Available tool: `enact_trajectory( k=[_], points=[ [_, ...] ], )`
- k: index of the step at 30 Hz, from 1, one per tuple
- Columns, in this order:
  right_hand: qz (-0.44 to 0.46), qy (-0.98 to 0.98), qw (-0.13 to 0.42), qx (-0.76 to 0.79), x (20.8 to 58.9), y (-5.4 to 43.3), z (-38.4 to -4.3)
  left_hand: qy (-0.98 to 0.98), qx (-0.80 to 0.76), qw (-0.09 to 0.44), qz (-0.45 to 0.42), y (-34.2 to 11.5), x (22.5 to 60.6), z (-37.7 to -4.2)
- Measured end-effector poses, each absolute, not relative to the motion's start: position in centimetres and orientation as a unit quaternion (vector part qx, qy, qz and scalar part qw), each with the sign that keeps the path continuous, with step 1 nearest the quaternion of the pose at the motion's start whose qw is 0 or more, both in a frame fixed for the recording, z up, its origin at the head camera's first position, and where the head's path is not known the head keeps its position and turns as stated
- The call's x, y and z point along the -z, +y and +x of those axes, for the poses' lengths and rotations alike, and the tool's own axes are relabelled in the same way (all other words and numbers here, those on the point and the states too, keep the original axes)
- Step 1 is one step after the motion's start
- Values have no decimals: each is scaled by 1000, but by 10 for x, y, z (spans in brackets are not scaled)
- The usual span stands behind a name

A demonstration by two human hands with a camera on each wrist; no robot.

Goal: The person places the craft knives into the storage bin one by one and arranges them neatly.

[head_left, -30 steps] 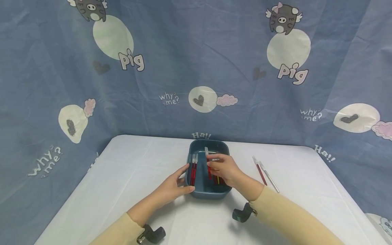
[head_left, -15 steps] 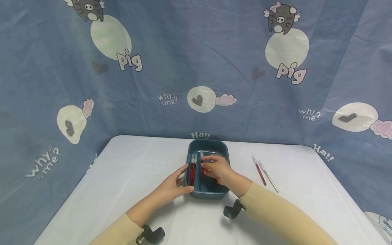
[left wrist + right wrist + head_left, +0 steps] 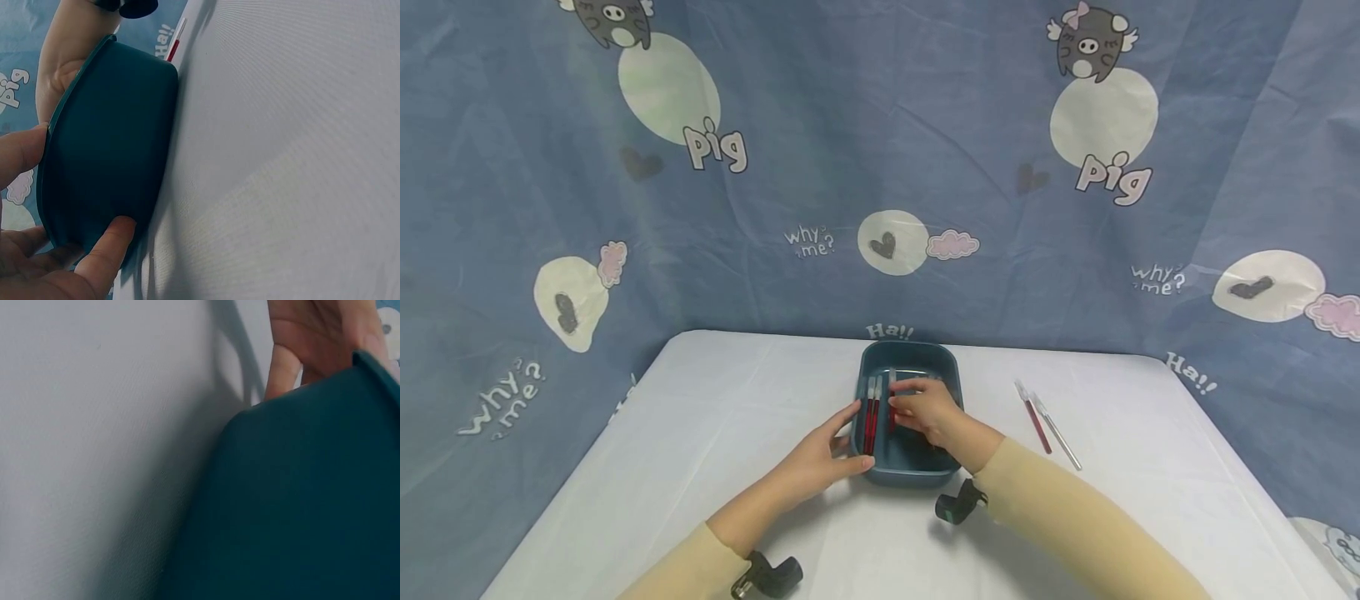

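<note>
A dark teal plastic bin (image 3: 910, 479) stands on the white table. My left hand (image 3: 820, 458) rests its fingers and thumb against the bin's left side; the left wrist view has a fingertip (image 3: 125, 228) on the outer wall. Inside the bin, my right hand (image 3: 928, 412) pinches a slim red pen-like stick (image 3: 892, 400) with a clear cap, upright in line with the bin's length. Two similar red sticks (image 3: 872, 417) lie side by side along the left wall. Whatever lies under my right hand is mostly hidden.
To the right of the bin, a red capped stick (image 3: 1036, 421) and a silver one (image 3: 1058, 433) lie on the white tablecloth (image 3: 752, 392). A blue printed curtain (image 3: 985, 292) hangs behind the table. Each wrist carries a black camera (image 3: 958, 504).
My right hand has moved left inside the bin with the red stick, closer to the pair at the left wall. My left hand has stayed against the bin.
</note>
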State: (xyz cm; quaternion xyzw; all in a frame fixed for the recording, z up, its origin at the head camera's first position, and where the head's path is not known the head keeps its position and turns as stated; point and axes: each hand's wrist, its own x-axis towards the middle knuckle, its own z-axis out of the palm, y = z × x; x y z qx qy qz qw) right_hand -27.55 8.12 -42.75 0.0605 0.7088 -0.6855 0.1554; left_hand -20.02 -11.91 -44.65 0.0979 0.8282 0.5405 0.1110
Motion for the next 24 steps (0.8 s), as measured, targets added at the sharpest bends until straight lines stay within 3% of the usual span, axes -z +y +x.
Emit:
enact_trajectory(
  k=[9, 24],
  points=[
    [59, 730, 168, 659, 436, 80, -276, 831, -536, 111, 95, -118, 446, -200],
    [37, 765, 143, 627, 443, 76, -277, 834, -533, 109, 89, -117, 447, -200]
  ],
)
